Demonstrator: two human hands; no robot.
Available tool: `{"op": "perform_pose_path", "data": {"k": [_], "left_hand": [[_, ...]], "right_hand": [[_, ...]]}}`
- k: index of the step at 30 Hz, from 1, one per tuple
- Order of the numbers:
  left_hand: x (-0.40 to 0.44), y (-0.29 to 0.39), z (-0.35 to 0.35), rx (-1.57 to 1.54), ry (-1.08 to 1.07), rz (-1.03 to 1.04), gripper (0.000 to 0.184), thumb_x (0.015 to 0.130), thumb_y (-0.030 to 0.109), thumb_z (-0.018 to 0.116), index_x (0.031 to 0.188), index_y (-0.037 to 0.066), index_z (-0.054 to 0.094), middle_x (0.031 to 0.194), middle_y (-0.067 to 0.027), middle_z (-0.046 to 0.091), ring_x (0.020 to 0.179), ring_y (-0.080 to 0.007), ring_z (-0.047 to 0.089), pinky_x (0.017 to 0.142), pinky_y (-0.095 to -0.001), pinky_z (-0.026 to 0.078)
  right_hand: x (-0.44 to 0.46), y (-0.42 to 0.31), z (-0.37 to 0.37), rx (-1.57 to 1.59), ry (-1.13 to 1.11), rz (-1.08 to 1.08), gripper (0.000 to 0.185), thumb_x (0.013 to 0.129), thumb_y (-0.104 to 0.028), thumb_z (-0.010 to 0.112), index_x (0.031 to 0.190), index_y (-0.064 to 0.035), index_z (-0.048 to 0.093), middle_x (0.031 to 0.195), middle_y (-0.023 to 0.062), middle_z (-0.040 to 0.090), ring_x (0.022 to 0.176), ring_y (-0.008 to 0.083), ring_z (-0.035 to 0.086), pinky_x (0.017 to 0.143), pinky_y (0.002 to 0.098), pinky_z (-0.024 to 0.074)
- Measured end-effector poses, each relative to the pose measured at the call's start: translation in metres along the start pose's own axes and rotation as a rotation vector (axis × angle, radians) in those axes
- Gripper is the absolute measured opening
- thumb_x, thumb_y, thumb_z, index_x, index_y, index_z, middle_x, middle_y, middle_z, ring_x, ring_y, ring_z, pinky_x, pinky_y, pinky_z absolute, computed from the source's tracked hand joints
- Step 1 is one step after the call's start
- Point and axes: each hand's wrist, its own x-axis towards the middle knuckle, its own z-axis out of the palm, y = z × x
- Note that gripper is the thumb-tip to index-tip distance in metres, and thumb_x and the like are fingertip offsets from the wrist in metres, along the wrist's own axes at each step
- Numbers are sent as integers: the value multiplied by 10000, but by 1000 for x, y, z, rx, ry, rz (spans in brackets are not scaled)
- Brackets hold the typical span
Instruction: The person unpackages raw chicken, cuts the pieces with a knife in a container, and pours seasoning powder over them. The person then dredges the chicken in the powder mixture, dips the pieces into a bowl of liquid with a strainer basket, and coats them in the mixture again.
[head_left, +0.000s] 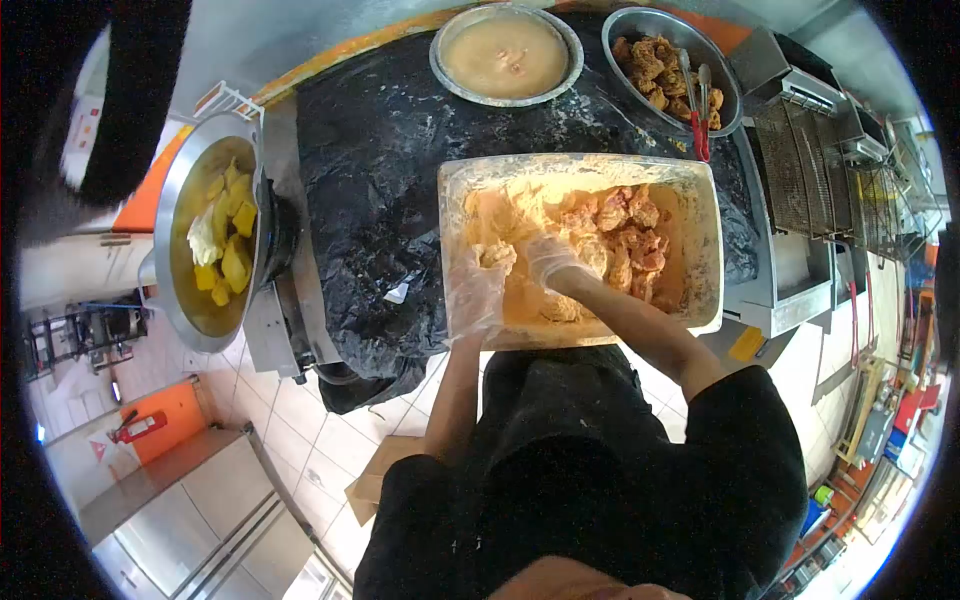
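Observation:
A white rectangular tub point(707, 250) of orange-yellow flour holds several pieces of coated meat point(630, 235), heaped toward its right side. My left hand point(474, 292), in a clear plastic glove, is at the tub's left end, closed on a floured piece point(495, 257). Near the middle of the tub, my right hand point(550, 262), gloved too, reaches into the flour beside the coated pieces. Its fingers are partly hidden by flour and by the hand itself, so what they hold, if anything, cannot be made out.
Behind the tub stand a bowl of cloudy liquid point(505, 55) and a metal bowl of fried pieces point(655, 75) with red-handled tongs point(697, 115). A large pot with yellow chunks point(225, 235) is at the left. Wire fryer baskets point(795, 160) stand at the right.

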Motion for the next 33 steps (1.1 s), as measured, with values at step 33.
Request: {"op": "perform_pose_path", "data": {"k": [33], "left_hand": [[92, 159, -43, -489, -158, -165, 351, 813, 253, 785, 1055, 19, 684, 1029, -129, 697, 844, -179, 667, 711, -329, 550]], "right_hand": [[-13, 107, -272, 1089, 524, 415, 374, 834, -380, 733, 995, -56, 638, 966, 172, 666, 857, 288, 618, 842, 429, 491]]}}
